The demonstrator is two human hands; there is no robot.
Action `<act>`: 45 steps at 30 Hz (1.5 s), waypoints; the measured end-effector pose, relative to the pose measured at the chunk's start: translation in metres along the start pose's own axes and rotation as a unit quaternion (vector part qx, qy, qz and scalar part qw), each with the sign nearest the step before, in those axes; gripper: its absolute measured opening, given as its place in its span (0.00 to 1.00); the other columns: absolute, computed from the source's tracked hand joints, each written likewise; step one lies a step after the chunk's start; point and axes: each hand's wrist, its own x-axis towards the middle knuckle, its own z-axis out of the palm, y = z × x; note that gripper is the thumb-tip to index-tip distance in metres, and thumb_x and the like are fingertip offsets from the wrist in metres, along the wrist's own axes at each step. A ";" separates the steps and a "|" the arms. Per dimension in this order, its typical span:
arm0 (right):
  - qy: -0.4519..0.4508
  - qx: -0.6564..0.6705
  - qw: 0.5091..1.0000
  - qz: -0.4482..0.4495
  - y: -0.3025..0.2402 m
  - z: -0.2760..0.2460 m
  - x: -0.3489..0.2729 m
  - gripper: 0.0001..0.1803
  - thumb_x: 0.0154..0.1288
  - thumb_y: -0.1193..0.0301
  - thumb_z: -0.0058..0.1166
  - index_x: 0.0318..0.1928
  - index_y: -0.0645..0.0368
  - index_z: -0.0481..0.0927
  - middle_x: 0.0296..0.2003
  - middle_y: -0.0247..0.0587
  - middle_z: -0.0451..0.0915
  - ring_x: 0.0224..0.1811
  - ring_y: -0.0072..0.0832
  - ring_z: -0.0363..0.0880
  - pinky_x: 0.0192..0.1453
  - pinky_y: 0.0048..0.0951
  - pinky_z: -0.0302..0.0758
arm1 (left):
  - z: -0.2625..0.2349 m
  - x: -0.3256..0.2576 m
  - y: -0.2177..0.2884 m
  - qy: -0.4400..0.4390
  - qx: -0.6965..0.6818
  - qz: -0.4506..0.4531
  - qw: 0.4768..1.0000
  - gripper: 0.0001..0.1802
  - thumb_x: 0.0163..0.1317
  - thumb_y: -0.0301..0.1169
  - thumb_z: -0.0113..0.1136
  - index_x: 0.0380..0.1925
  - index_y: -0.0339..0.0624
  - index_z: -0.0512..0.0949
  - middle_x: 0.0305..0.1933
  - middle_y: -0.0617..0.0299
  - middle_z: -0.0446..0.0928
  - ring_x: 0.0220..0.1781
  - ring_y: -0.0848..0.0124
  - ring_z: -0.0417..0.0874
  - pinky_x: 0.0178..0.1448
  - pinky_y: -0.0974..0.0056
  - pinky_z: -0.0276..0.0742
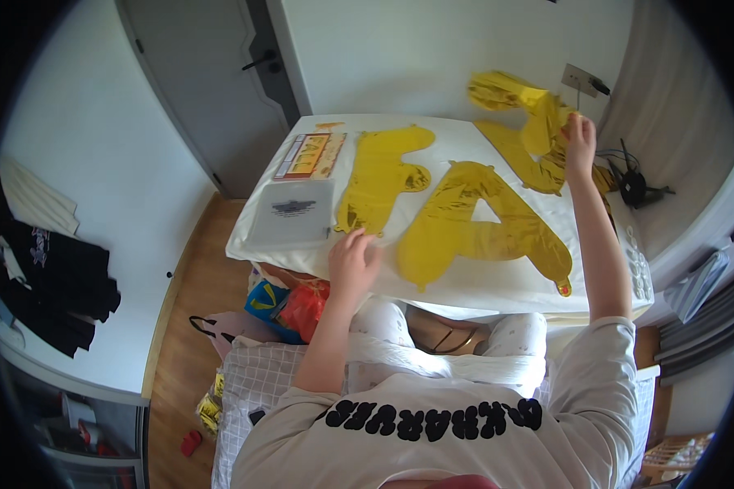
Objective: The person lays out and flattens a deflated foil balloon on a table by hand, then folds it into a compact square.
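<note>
1. Gold foil up in the air, and the right hand [581, 147] has it: fingers pinched together around one end of a crumpled balloon [538, 106], a reddish spot showing right at the fingertips.
2. Over to the left hand [353, 261], low and relaxed, fingers loosely curved with the thumb standing apart, a free grip at the lower end of the F-shaped balloon [379, 175]. Whether those tips touch the foil, I cannot tell.
3. Follow the held foil: it bends away to the left above the far right corner of the worktop [481, 281], partly covering another gold balloon [518, 159] that lies beneath.
4. Between the two arms, flat on the white cover, here's the A-shaped balloon [448, 212], wrinkled near its peak, a red tab at the foot of its right leg.
5. Left of the F shape, a translucent packet [289, 213] with dark print, and just beyond it a red-and-yellow printed card [310, 155].
6. Out on the right side, a black device [632, 186] with cables near the curtain, clear round pieces [638, 265] along the worktop's edge, and a wall socket [581, 80] behind the raised foil.
7. Down below, a red plastic bag [304, 310] beside a blue bag [271, 306], near the checked bed [253, 375]; farther out, a grey door [212, 73].
</note>
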 end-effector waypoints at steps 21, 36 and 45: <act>-0.650 -0.128 0.749 0.024 -0.077 -0.116 -0.228 0.14 0.78 0.68 0.51 0.57 0.61 0.77 0.54 0.51 0.80 0.56 0.48 0.80 0.61 0.43 0.75 | 0.047 0.007 0.180 -0.124 -0.157 0.239 0.950 0.27 0.69 0.46 0.62 0.64 0.48 0.76 0.72 0.55 0.71 0.73 0.56 0.71 0.78 0.35 0.56; -0.288 -0.472 0.833 -0.004 -0.005 -0.072 -0.128 0.16 0.66 0.72 0.56 0.54 0.51 0.81 0.46 0.47 0.85 0.49 0.47 0.84 0.53 0.45 0.79 | 0.052 -0.008 0.146 -0.289 -0.095 0.211 0.929 0.25 0.69 0.46 0.64 0.61 0.49 0.79 0.69 0.57 0.75 0.72 0.57 0.73 0.79 0.40 0.61; -0.364 -0.591 0.719 0.039 0.021 -0.055 -0.108 0.14 0.65 0.66 0.58 0.51 0.48 0.86 0.46 0.45 0.87 0.50 0.44 0.85 0.53 0.44 0.81 | 0.057 -0.019 0.139 -0.262 -0.142 0.212 0.931 0.24 0.69 0.43 0.64 0.62 0.49 0.78 0.69 0.57 0.74 0.73 0.57 0.72 0.79 0.43 0.62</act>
